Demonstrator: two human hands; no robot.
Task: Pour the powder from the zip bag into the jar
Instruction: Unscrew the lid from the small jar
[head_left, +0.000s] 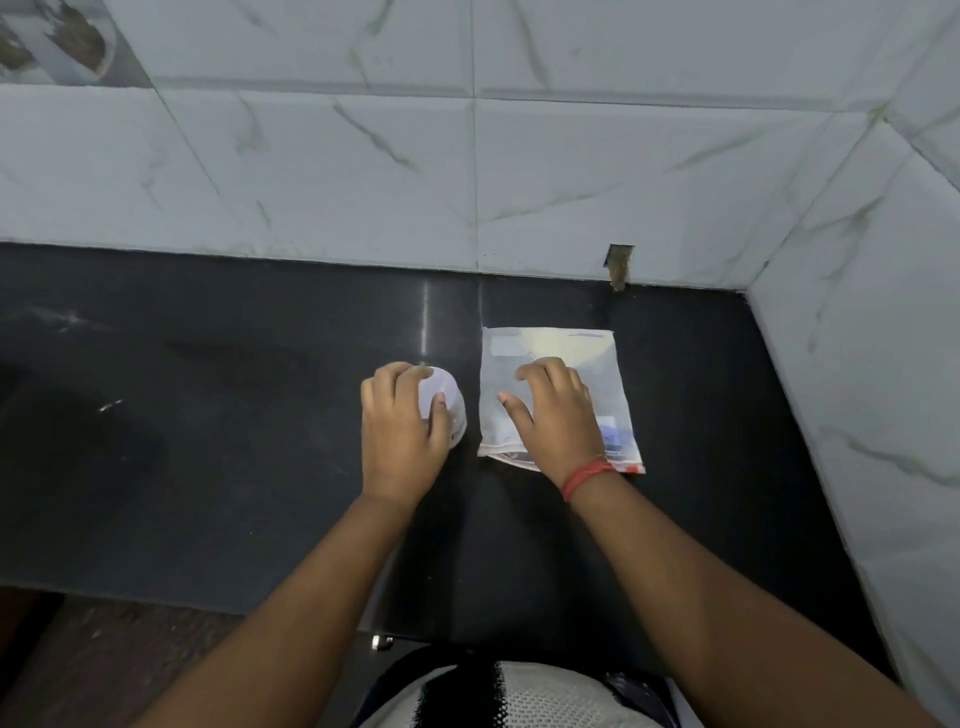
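Left hand (402, 431) curled round the jar (445, 402), fingers over its far side, thumb across the near wall. Right hand (558, 415) spread on the zip bag (556, 343), fingers bent, tips pressing, thumb out wide. Bag flat on the dark worktop (208, 415), just right of the jar. Red band (584, 475) at the right wrist.

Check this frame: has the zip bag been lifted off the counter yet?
No, the zip bag lies flat on the black counter under the right hand.
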